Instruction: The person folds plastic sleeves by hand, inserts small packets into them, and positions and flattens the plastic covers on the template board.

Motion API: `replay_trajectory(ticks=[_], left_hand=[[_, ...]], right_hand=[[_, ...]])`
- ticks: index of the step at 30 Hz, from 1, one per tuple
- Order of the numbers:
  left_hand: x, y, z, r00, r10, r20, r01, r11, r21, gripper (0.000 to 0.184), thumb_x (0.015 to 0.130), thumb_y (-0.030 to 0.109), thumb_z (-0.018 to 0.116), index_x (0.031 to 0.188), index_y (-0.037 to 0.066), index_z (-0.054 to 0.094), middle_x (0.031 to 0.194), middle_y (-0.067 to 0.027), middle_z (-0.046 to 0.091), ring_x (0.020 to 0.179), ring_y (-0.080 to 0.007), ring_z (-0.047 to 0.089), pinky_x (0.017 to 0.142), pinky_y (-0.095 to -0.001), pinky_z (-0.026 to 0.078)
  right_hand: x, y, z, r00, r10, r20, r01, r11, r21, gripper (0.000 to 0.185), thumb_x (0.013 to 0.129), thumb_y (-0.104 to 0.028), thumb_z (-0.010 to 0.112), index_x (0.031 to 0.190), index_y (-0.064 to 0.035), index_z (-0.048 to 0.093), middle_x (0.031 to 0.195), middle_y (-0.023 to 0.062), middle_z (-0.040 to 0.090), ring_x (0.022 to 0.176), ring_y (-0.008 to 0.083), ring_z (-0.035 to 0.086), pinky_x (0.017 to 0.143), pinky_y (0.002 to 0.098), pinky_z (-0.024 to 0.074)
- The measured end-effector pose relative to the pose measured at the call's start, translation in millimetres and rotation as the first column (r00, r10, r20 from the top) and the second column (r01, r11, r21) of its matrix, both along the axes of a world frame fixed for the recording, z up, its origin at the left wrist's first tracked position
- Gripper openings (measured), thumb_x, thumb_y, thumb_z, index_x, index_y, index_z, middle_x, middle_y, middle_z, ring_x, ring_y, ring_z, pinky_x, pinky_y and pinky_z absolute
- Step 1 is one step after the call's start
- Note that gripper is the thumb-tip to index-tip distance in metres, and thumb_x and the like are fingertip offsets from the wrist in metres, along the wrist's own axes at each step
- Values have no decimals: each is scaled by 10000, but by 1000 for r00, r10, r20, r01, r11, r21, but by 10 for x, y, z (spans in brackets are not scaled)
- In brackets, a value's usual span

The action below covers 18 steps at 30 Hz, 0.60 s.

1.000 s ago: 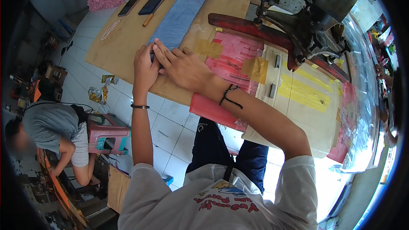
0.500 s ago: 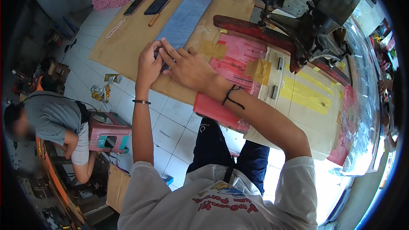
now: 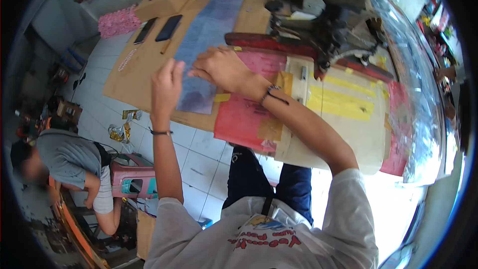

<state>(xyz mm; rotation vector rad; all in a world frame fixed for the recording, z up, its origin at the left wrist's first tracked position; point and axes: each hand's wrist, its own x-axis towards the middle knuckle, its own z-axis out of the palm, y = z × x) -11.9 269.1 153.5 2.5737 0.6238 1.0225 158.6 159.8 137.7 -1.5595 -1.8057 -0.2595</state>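
Note:
My left hand [image 3: 168, 87] is closed, its thumb and fingers pinched together above the left edge of a long blue translucent plastic strip [image 3: 204, 65]. My right hand [image 3: 221, 68] is curled closed above the strip's right side, knuckles up. A narrow gap separates the two hands. Whatever the fingers hold is too small or hidden to make out. The strip lies along the brown-covered table [image 3: 132, 82], its near end close to the front edge. Right of it is a red sheet [image 3: 244, 119] with brown and yellow tape.
A heavy press [image 3: 343, 25] with a dark red bar [image 3: 271, 41] stands over a cream board [image 3: 343, 134]. Two phones [image 3: 168, 27], an orange-brown stick [image 3: 166, 46] and pink beads [image 3: 127, 60] lie at the table's left. Another person [image 3: 69, 162] sits low at left beside a pink stool [image 3: 132, 177].
My hands were together over the strip's near end; they have moved apart and the right hand has curled. The near end of the strip now shows. The view has shifted slightly.

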Motion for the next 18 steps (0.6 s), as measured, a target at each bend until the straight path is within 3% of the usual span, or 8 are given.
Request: replay_trajectory(ticks=[3, 4, 7, 8, 11, 14, 16, 18], left_hand=[[97, 69, 52, 990, -96, 107, 76, 981, 177, 334, 1035, 245, 549, 821, -11, 552, 685, -220, 518, 616, -403, 535, 578, -462, 408], [134, -71, 147, 977, -182, 111, 149, 955, 258, 374, 1045, 268, 537, 797, -11, 542, 665, -202, 486, 573, -344, 472, 565, -441, 390], [105, 172, 59, 993, -95, 68, 96, 995, -1, 405, 1063, 286, 507, 792, -14, 534, 654, -171, 441, 581, -258, 402, 555, -414, 367], [172, 217, 55, 991, -129, 36, 131, 989, -69, 450, 1076, 308, 480, 771, -22, 509, 642, -149, 397, 607, -201, 371, 558, -391, 348], [27, 254, 199, 963, -268, 35, 270, 943, -193, 458, 1070, 325, 496, 786, -33, 527, 645, -158, 406, 609, -201, 361, 571, -366, 339], [75, 191, 91, 931, -361, 53, 364, 912, -190, 447, 1066, 317, 509, 812, -47, 559, 650, -143, 425, 609, -172, 355, 581, -342, 338], [55, 231, 34, 957, -279, -79, 267, 955, -131, 434, 1063, 307, 518, 829, -53, 577, 659, -121, 436, 626, -137, 369, 584, -337, 343], [42, 179, 131, 956, -273, -107, 274, 962, 1, 425, 1060, 301, 523, 836, -55, 587, 657, -112, 442, 630, -129, 388, 585, -339, 351]], right_hand=[[-56, 37, -76, 998, -38, -57, 45, 992, 118, 291, 946, -379, 635, 900, -107, 728, 908, 74, 697, 903, 336, 650, 802, 451, 524], [12, 69, -39, 998, -52, -38, 58, 983, 177, 286, 947, -366, 639, 890, -99, 723, 887, 67, 690, 874, 340, 648, 775, 448, 527], [26, -42, 75, 999, 9, 47, -14, 994, 108, 307, 953, -374, 626, 877, -92, 720, 879, 71, 694, 901, 327, 664, 767, 448, 536], [-2, -38, 64, 999, 19, 28, -21, 997, 78, 314, 953, -378, 624, 873, -90, 720, 875, 73, 695, 903, 324, 667, 765, 448, 538], [-23, -6, 106, 999, 24, 39, -24, 1000, 1, 339, 949, -399, 619, 861, -88, 721, 864, 75, 697, 907, 319, 675, 756, 450, 541], [59, -40, 122, 995, 2, 100, 2, 999, -49, 361, 940, -424, 621, 856, -88, 723, 856, 72, 697, 902, 319, 676, 747, 450, 544], [-65, 24, 40, 995, 91, 47, -89, 995, -52, 363, 930, -429, 630, 861, -86, 724, 859, 76, 698, 890, 323, 677, 744, 447, 547], [-32, -46, 35, 999, 26, -46, -26, 1000, -16, 344, 930, -410, 639, 870, -82, 724, 861, 84, 699, 871, 329, 677, 743, 443, 548]])
